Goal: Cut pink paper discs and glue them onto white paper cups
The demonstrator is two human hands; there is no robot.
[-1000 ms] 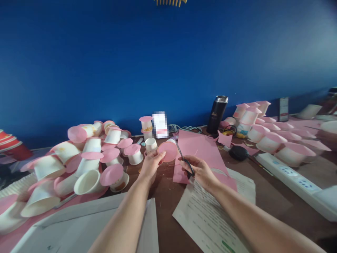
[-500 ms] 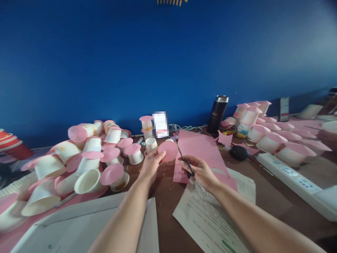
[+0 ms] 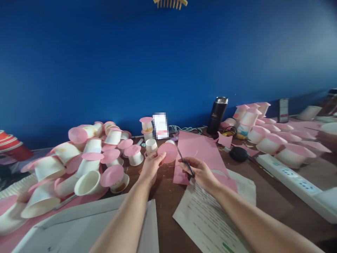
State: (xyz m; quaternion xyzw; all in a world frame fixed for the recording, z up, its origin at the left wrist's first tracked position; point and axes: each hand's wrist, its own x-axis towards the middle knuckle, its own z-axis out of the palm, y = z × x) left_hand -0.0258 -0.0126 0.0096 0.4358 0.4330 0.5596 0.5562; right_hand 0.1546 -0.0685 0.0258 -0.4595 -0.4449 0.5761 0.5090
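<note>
Backdrop: deep blue wall [image 3: 168, 63] is rising behind a brown work table [image 3: 265, 200] that is carrying craft litter from left to right.
Left hand: the left hand [image 3: 150, 168] is pinching a paper cup with a pink paper disc [image 3: 167, 152] over its mouth, tilting the disc toward the scissors, apparently so its edge is meeting the blades.
Right hand: the right hand [image 3: 200, 171] is gripping black-handled scissors [image 3: 184, 159], fingers through the loops, blades pointing up-left and touching the disc's right rim.
Disc position: it is hovering above the table at centre, between both hands, just left of a pink paper sheet [image 3: 200, 154].
Left pile: finished cups with pink lids [image 3: 89, 158] are lying heaped and tipped over, seemingly tossed aside.
Right group: more capped cups [image 3: 265, 137] are standing far right.
Far edge: a black thermos flask [image 3: 217, 114] is standing upright against the wall.
Near edge: printed paper sheets [image 3: 207, 218] are lying under the right forearm; a white power strip [image 3: 295, 182] is running along the right.
</note>
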